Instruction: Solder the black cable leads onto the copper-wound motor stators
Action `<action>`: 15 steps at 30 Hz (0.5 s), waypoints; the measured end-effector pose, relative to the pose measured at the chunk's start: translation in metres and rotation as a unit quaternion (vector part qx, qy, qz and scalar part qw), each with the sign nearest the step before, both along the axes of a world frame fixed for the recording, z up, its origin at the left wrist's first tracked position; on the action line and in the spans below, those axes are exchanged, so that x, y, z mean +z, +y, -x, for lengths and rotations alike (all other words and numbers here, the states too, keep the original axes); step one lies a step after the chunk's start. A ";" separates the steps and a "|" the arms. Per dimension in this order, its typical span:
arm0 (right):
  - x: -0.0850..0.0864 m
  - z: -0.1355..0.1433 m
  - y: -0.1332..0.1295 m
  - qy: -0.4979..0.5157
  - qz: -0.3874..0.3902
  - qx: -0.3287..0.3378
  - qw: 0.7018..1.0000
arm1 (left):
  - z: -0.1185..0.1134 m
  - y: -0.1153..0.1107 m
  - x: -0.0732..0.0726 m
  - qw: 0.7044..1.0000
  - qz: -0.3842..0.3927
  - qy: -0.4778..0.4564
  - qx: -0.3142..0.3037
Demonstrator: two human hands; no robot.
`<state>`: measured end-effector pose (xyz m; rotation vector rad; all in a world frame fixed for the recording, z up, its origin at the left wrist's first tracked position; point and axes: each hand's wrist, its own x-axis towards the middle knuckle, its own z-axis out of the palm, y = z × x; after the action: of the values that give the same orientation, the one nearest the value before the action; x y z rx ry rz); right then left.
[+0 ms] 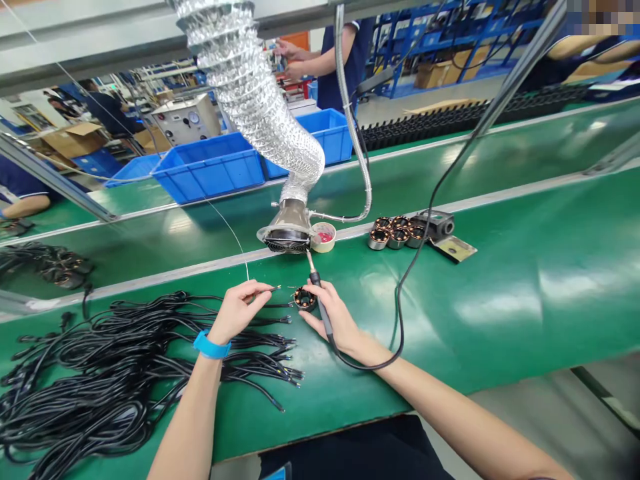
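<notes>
My left hand (243, 308), with a blue wristband (211, 346), pinches a thin cable end whose tip points right. My right hand (333, 317) has a soldering iron (323, 310) resting in it, tip pointing up and away, while its fingers also hold a round copper-wound stator (304, 299). The stator lies just right of the cable tip, with a small gap between them. Beyond the hands, a fume extraction hood (289, 230) hangs over the bench. Black cables (135, 353) are piled on the left, their stripped ends close below my left hand.
Several more stators (399, 236) stand by a metal fixture (440, 225) at the back right. A round tub (323, 237) sits beside the hood. Blue bins (210, 167) stand behind. The iron's black cord (399, 300) loops across the right side. Other people are working beyond the bench.
</notes>
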<state>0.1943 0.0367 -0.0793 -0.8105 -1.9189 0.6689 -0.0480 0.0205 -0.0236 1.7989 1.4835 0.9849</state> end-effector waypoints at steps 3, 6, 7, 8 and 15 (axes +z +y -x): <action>0.012 0.013 -0.007 0.034 -0.011 -0.012 0.999 | -0.005 -0.003 -0.003 1.000 0.010 -0.014 -0.009; 0.024 0.033 -0.009 0.091 0.009 -0.017 0.996 | -0.010 -0.005 -0.006 1.000 0.004 -0.013 -0.013; 0.026 0.039 -0.008 0.109 0.020 -0.021 0.994 | -0.010 -0.006 -0.007 1.000 -0.002 -0.012 -0.012; 0.028 0.045 -0.007 0.124 0.030 -0.027 0.991 | -0.011 -0.007 -0.008 1.000 -0.006 -0.013 -0.010; 0.026 0.062 -0.004 0.159 0.061 -0.041 0.985 | -0.009 -0.006 0.001 0.997 0.033 -0.045 -0.054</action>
<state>0.1327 0.0326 -0.0530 -0.8008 -1.5615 0.8182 -0.0387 0.0142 -0.0229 1.7452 1.3338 0.9413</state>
